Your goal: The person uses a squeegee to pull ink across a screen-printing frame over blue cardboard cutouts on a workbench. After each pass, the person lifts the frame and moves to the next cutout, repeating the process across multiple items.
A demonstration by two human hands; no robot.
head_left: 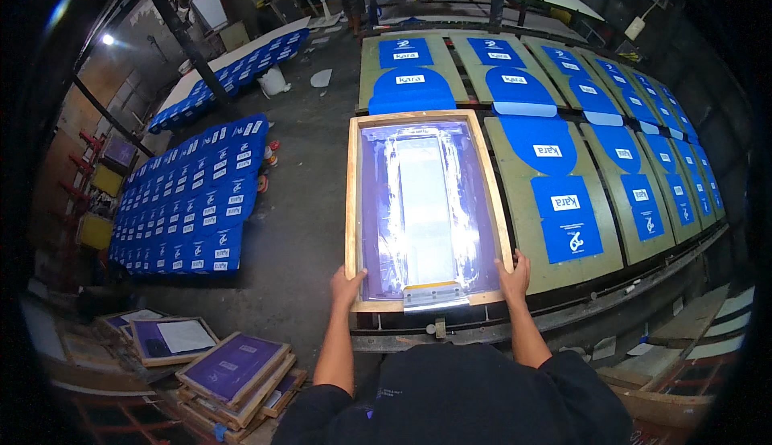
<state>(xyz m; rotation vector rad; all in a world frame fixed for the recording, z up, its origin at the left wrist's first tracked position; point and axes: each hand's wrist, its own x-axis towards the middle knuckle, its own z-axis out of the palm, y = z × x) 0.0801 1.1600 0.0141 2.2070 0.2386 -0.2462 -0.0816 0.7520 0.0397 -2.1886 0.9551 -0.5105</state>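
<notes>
A wooden-framed printing screen (490, 196) with purple mesh lies before me, over the near-left part of the printing table. White ink is smeared in streaks around its pale middle. My left hand (347, 287) grips the near left corner of the frame, and my right hand (514, 276) grips the near right side. At the near end of the mesh rests a squeegee (434, 294) with a metal-looking edge; neither hand touches it. Blue printed cut pieces (572, 236) lie on the greenish boards to the right of the screen.
Greenish boards (515, 260) with blue pieces run off in two rows to the right. Stacked wooden screens (233, 369) sit at lower left. Two tables at left carry blue printed sheets (189, 204). A dark post (183, 35) stands far left. A metal rail (563, 316) edges my table.
</notes>
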